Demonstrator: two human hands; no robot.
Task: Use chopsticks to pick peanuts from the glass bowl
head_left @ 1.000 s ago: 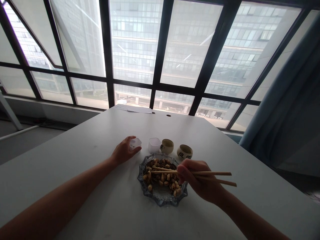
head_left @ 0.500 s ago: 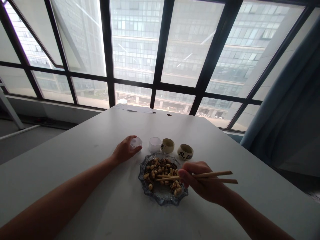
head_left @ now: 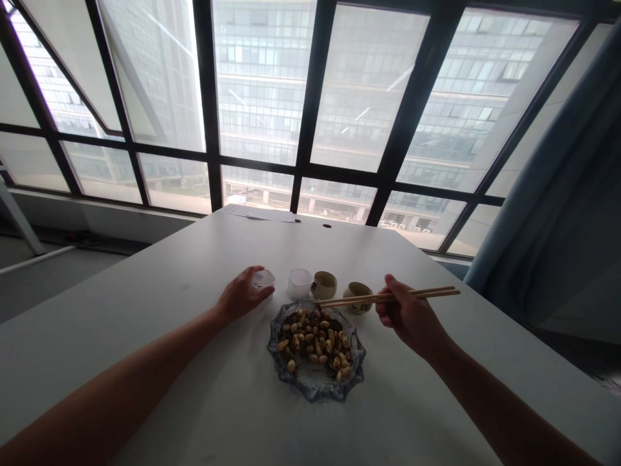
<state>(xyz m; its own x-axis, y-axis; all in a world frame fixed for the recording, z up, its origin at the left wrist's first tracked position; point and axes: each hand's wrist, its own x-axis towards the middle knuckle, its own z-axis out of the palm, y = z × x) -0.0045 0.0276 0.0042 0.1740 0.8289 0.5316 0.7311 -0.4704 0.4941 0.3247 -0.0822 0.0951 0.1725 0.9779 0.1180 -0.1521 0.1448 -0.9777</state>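
Observation:
My left hand (head_left: 244, 291) is wrapped round the side of a small clear plastic cup (head_left: 263, 280) on the table. My right hand (head_left: 409, 313) grips a pair of wooden chopsticks (head_left: 388, 297). Their tips, close together, reach over the far rim of a scalloped glass bowl (head_left: 314, 391); a small dark item seems to be at the tips, too small to name. Peanuts and dark pieces (head_left: 317, 340) lie in the bowl. Behind it stand a second plastic cup (head_left: 299, 283) and two ceramic cups with dark writing, one at the left (head_left: 324, 285) and one at the right (head_left: 358, 298), partly behind the chopsticks.
The white table (head_left: 194, 259) reaches toward tall windows. Papers (head_left: 262, 213) and two dark round holes are at its far end. A blue curtain (head_left: 543, 175) hangs at the right, and a white metal frame (head_left: 22, 217) stands at the left.
My right hand has lifted the chopsticks out of the peanuts and moved them up and away from me, to the bowl's far rim. My left hand stays at the plastic cup.

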